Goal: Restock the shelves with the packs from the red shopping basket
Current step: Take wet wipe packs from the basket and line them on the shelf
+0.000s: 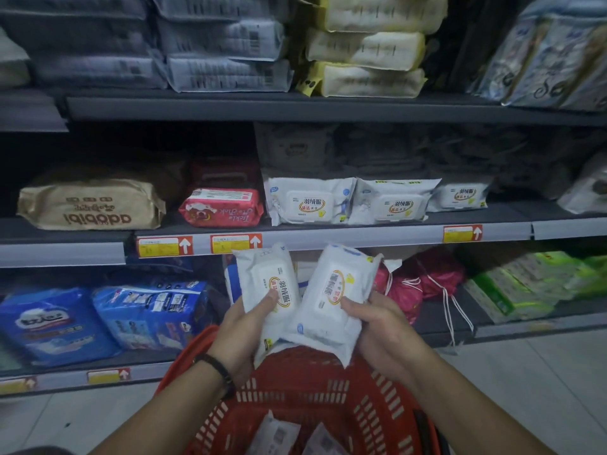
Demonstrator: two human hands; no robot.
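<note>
Packs (267, 290) are being clamped one apiece in our left hand (243, 326) and right hand (377, 326) above the red shopping basket (377, 389), long axes pointing to twelve o'clock, where the matching row (348, 205) on the shelf (361, 239) is lying, nearer our right.

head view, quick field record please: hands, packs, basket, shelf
left hand: holds one white pack, thumb on its front
right hand: holds a second white pack
held packs: side by side, lower ends overlapping, above red basket
basket contents: at least two more packs
middle shelf: three matching white packs in a row
</note>
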